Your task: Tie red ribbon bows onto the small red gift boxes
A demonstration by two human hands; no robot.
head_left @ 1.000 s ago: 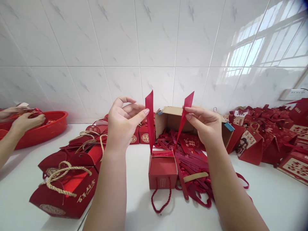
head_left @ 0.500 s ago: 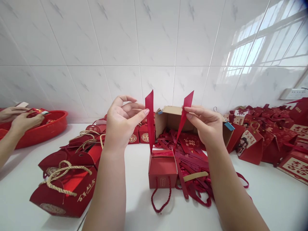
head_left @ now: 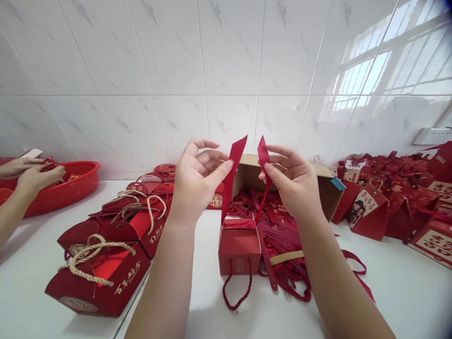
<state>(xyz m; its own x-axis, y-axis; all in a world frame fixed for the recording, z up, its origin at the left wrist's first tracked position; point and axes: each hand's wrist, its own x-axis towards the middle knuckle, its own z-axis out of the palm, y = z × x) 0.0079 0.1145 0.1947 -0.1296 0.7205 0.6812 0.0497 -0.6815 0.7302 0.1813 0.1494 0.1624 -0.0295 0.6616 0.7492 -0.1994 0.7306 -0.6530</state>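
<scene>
A small red gift box (head_left: 238, 254) stands in front of me on the white table, its dark red cord handle (head_left: 237, 306) hanging down the near side. A red ribbon (head_left: 232, 181) rises from the top of the box in two ends. My left hand (head_left: 199, 181) pinches the left end between thumb and fingers. My right hand (head_left: 291, 181) pinches the other end, just right of it. Both ends are held up above the box, their slanted tips close together but apart. Behind the box lies a heap of red ribbons and straps (head_left: 282, 240).
Red boxes with rope handles (head_left: 95, 278) stand in rows on the left. Many red gift bags (head_left: 367, 212) crowd the right. An open cardboard box (head_left: 321, 188) lies behind the heap. Another person's hands (head_left: 40, 179) work over a red basin (head_left: 88, 176) at far left.
Both my hands have moved inward, bringing the two ribbon ends closer together above the box. The box has stayed in place. At far left, the other person's hands have shifted slightly.
</scene>
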